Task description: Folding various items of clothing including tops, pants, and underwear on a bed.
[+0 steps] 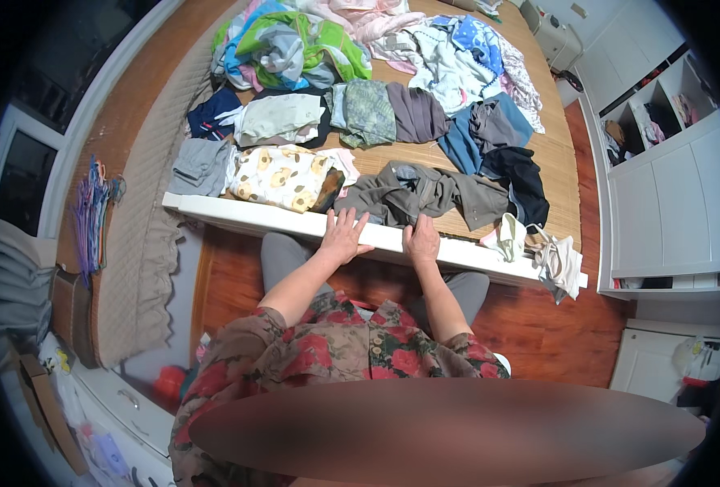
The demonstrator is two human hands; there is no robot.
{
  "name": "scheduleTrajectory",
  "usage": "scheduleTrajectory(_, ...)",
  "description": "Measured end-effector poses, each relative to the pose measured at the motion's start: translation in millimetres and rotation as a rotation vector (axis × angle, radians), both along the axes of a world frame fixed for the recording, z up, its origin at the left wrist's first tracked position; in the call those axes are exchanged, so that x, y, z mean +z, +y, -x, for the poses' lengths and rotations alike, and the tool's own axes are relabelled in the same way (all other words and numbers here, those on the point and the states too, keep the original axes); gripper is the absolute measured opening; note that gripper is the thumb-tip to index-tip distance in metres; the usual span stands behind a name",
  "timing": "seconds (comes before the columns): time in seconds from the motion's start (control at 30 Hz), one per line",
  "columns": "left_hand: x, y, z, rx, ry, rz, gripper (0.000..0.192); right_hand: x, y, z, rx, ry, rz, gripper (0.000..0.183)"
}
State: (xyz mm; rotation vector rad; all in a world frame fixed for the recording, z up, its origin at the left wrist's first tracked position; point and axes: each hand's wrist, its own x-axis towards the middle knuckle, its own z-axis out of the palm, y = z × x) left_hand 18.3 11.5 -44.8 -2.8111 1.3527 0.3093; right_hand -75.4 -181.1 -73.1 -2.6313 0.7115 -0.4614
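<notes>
My left hand lies palm down with its fingers spread on the white bed rail. To its right my right hand rests on the same rail, its fingertips at the lower edge of a crumpled grey-brown garment. Whether those fingers grip the cloth I cannot tell. Left of that garment lies a folded cream cloth with a yellow flower print, beside folded grey clothing. A black garment is at the right. Small light-coloured garments drape over the rail's right part.
Folded clothes form a row farther back, with large heaps of green-blue cloth and white cloth behind. Hangers hang at the left by a quilted cover. A white wardrobe with open compartments stands at the right.
</notes>
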Motion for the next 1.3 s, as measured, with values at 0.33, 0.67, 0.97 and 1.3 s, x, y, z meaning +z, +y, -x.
scheduleTrajectory(0.33,-8.9,7.1,-4.4,0.01,0.068,0.118,0.079,4.0,-11.8,1.0,0.151,-0.009,-0.121,0.039)
scheduleTrajectory(0.67,32.9,7.3,17.8,0.62,1.64,0.997,0.05,72.1,71.6,18.6,0.437,-0.374,-0.483,0.027)
scheduleTrajectory(0.97,42.2,29.8,25.7,0.96,1.669,1.139,0.012,109.5,91.6,41.7,0.557,-0.28,-0.522,0.027)
scheduleTrajectory(1.3,52.3,48.5,21.4,0.674,1.451,1.265,0.03,91.2,27.8,-6.4,0.405,-0.203,-0.081,0.042)
